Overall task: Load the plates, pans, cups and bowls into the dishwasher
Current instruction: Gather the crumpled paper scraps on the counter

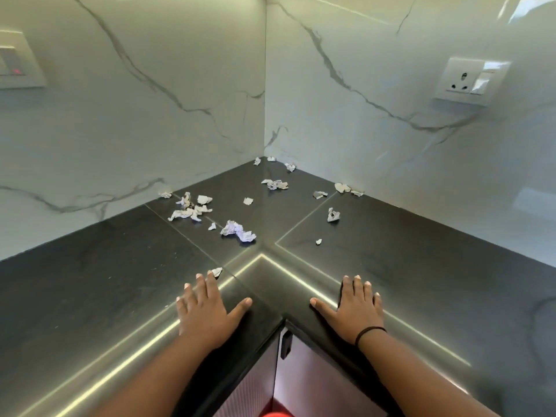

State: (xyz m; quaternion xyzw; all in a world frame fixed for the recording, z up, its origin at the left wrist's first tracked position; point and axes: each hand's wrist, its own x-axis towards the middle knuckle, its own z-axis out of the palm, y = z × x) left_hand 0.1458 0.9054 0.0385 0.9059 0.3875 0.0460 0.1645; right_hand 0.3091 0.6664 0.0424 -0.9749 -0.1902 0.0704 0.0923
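Observation:
No plate, pan, cup, bowl or dishwasher is in view. My left hand lies flat, fingers straight and spread, on the dark corner countertop near its front edge. My right hand lies flat the same way on the other side of the inner corner, with a black band on its wrist. Neither hand holds anything. A small paper scrap sits just past my left fingertips.
Several crumpled paper scraps are scattered over the back of the counter toward the wall corner. White marble walls rise behind, with a socket on the right wall and a switch plate on the left. A cabinet door handle shows below the counter's inner corner.

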